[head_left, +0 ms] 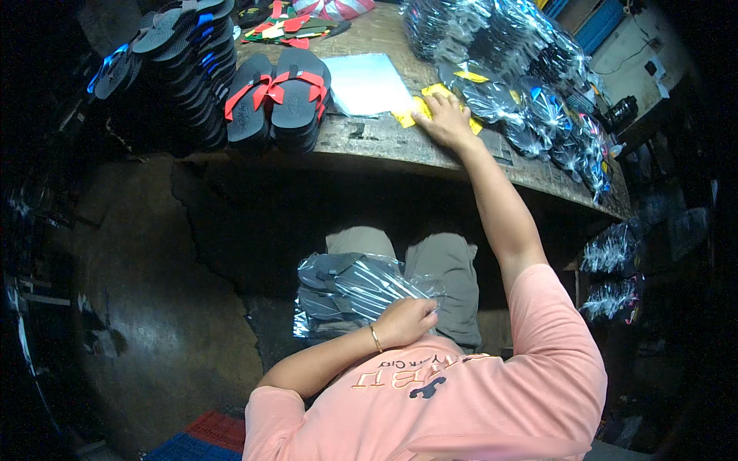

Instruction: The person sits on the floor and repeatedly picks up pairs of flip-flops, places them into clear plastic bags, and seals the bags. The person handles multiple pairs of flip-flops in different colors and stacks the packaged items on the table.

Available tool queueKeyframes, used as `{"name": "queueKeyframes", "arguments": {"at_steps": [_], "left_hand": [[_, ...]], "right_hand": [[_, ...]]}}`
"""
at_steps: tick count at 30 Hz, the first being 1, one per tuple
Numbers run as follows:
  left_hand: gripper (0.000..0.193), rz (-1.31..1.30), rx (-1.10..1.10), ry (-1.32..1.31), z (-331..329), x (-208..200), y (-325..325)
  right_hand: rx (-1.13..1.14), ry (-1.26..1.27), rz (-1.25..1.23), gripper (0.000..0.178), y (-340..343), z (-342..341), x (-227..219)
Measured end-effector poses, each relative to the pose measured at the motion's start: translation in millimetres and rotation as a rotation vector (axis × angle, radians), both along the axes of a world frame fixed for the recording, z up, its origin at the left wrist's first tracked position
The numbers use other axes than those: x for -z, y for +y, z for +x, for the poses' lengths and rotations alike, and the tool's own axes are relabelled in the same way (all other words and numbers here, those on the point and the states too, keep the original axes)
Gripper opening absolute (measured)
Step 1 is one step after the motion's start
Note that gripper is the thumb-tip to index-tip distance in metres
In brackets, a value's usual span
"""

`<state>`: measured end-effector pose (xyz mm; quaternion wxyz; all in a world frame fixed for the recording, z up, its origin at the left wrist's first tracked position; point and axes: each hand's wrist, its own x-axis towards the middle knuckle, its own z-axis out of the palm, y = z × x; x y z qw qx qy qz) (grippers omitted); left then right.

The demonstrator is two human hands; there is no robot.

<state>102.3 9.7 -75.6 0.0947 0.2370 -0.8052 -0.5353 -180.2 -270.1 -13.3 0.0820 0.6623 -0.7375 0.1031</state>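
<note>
On my lap lies a clear plastic bag (367,288) with dark flip-flops inside. My left hand (407,321) is closed on the bag's gathered right end. My right hand (446,119) reaches onto the wooden table, its fingers apart on a small pile of yellow paper labels (405,115). Left of the labels is a stack of clear plastic bags (367,83). Beyond that stand piled black flip-flops (296,96) with red straps, near the table's front edge.
A tall stack of dark flip-flops with blue straps (188,46) rises at the far left. Bagged flip-flops (492,96) heap up along the table's right side. The wooden table's front edge (369,150) runs above my knees. A red and blue crate (204,438) sits at lower left.
</note>
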Motion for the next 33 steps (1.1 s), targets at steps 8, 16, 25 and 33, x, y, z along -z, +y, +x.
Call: {"name": "queueKeyframes", "arguments": {"at_steps": [8, 16, 25, 33], "left_hand": [[0.028, 0.054, 0.02, 0.01, 2, 6, -1], [0.026, -0.01, -0.066, -0.016, 7, 2, 0], [0.025, -0.116, -0.138, 0.013, -13, -16, -22], [0.022, 0.178, -0.252, 0.296, -45, -70, -22]], "right_hand": [[-0.134, 0.066, -0.48, 0.058, 66, -12, 12], [-0.059, 0.001, -0.659, 0.054, 136, -38, 36], [-0.117, 0.053, -0.276, 0.062, 190, -80, 27], [0.006, -0.078, -0.574, 0.027, 270, -86, 14]]}}
